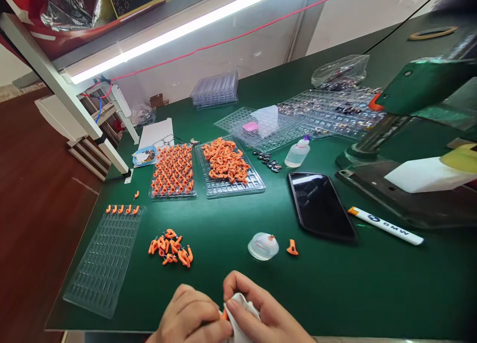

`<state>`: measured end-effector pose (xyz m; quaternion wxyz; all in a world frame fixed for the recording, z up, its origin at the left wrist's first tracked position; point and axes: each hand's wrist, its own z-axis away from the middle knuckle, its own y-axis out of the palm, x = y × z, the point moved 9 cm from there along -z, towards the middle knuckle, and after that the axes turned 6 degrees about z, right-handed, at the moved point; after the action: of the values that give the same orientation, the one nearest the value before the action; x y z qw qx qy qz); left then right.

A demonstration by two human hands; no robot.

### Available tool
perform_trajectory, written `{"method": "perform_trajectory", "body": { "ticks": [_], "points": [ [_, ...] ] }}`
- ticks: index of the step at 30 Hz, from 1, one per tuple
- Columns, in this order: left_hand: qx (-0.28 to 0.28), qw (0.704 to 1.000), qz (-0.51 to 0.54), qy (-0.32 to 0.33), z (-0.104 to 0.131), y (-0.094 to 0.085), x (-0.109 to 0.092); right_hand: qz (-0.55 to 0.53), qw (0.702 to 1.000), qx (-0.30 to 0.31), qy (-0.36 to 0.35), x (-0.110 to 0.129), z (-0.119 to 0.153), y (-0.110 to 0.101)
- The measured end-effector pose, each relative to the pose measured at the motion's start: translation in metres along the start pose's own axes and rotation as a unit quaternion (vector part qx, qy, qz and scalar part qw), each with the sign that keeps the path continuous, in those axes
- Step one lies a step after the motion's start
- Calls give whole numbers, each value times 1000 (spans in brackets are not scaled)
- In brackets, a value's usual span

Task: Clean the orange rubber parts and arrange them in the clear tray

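Low at the front edge of the table, my left hand [196,313] is closed, pinching a small orange piece [224,313] of which only a sliver shows. My right hand [263,310] is closed on a white cloth [244,301], pressed against that same piece. Both hands touch at the fingertips. Beyond them stands a small clear container [263,246] with a brownish tip, and one orange piece [292,247] lies to its right. A loose pile of orange curved pieces [170,247] lies ahead of my left hand.
A clear compartment tray [102,263] at left has several orange pieces in its top row. Two fuller trays of orange pieces, one ordered [173,170] and one heaped [227,160], lie behind. Rightward are a bottle [297,153], phone [321,205], white lighter [385,226] and green press [417,92].
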<state>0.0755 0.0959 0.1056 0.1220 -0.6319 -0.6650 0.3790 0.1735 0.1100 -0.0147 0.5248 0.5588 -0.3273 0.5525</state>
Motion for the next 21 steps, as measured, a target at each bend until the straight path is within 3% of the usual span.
{"method": "perform_trajectory", "body": {
  "ticks": [4,8,13,18,21],
  "points": [
    [-78,994,60,-56,9,-7,13,-76,997,-1,5,-8,0,3],
    [-86,989,90,-86,11,-8,19,-156,988,-18,9,-15,1,2],
    [-85,991,74,-73,10,-10,16,-204,979,-24,16,-9,3,4],
    [-94,995,1,-22,8,-14,5,-134,991,-17,7,-1,0,4],
    [-38,998,-43,-1,3,-11,-3,-96,995,-21,-5,1,-3,2]
  ]
}}
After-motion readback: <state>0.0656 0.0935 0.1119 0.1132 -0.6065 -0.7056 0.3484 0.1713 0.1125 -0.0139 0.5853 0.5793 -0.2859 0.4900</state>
